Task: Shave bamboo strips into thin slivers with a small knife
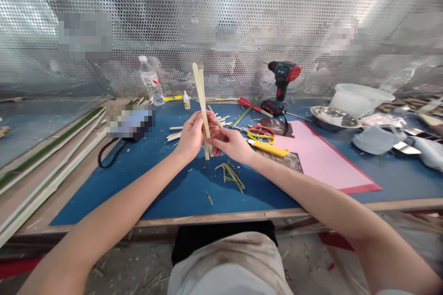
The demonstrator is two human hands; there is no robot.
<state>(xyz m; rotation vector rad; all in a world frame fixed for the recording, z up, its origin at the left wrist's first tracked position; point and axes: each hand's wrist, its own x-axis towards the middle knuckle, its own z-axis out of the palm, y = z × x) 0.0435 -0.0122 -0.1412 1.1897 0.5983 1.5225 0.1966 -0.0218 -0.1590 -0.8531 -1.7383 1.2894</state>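
Note:
Two flat, pale wooden sticks [200,86] with rounded tops stand nearly upright above the blue table, crossing low down and fanning apart at the top. My left hand [192,132] is closed around their lower part. The fingers of my right hand [226,143] pinch near the sticks' bottom end; whether they grip the sticks or a thin strip there is hard to make out. Behind my hands lie several more pale sticks [175,136]. In front of them is a small heap of thin greenish strips [234,177].
Right of my hands are red-and-yellow scissors [261,135], a yellow utility knife [272,148] and pink paper [304,152]. A cordless drill [282,85], a small glue bottle [186,100] and a water bottle [151,81] stand behind. Long bamboo strips [51,159] lie left.

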